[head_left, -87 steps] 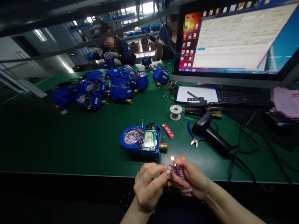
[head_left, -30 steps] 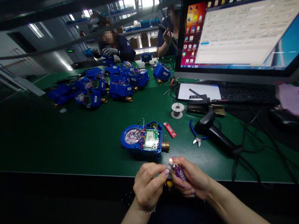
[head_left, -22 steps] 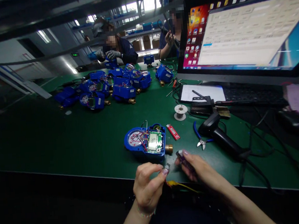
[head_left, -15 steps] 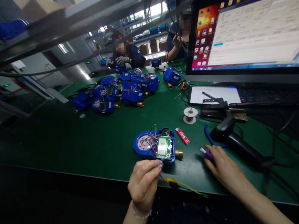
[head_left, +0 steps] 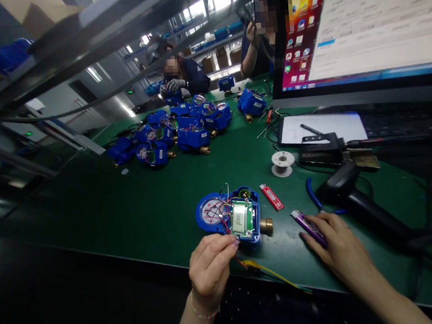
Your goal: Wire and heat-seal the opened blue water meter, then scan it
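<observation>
We should steady our left hand (head_left: pixel 211 267), pinching the red wire (head_left: pixel 240 261) by the blue meter (head_left: pixel 239 221) — right of which our right hand (head_left: pixel 336 240) (fingers parted) touches the purple lighter (head_left: pixel 306 225).

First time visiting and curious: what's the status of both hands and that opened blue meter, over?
Left hand: pinched, at near edge of opened blue water meter. Right hand: at purple lighter, grip unclear. Red lighter beside meter, apart from both hands.
</observation>
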`<state>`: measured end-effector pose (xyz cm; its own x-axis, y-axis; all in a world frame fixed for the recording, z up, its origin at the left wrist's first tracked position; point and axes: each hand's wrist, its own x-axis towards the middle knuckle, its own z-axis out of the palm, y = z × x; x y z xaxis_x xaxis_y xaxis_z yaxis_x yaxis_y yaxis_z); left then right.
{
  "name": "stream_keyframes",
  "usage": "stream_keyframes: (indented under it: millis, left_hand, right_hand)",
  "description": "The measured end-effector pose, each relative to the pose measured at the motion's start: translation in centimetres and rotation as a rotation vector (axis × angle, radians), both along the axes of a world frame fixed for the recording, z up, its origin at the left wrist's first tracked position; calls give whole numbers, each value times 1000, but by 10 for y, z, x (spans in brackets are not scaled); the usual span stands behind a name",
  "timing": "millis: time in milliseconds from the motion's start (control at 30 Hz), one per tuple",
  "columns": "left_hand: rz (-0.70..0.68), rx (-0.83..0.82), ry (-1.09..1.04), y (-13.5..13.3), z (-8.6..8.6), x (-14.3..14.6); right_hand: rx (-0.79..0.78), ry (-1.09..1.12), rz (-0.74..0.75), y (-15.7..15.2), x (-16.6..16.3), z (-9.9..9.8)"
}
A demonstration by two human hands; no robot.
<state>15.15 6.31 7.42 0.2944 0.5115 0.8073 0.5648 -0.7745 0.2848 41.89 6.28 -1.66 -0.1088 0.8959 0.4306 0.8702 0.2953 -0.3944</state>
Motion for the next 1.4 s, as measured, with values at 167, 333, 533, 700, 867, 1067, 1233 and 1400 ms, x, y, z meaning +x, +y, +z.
stream_keyframes:
  millis: [167, 333, 533, 700, 867, 1067, 1233, 1400]
  left_hand:
    - [0, 15, 13, -1, -2, -2]
    - [-21, 14, 45, -3, -2, -4]
    - [-20, -26, 49, -2, 1, -5]
    - [-54, -71, 3, 0, 1, -5]
    - [-43, -69, 5, -1, -2, -5]
    - [-21, -37, 67, -5, -3, -6]
    - [13, -35, 61, -6, -3, -4]
    - [43, -66, 85, -4, 5, -1]
  right_hand:
    - [18, -26, 4, 0, 1, 0]
    - [30, -67, 8, 1, 1, 1]
    - [38, -107, 1, 0, -1, 6]
    - [18, -117, 2, -1, -2, 7]
    - [16, -121, 1, -1, -1, 4]
    - [8, -110, 3, -1, 0, 4]
    - [12, -130, -2, -1, -1, 4]
    - [17, -130, 2, -1, -1, 5]
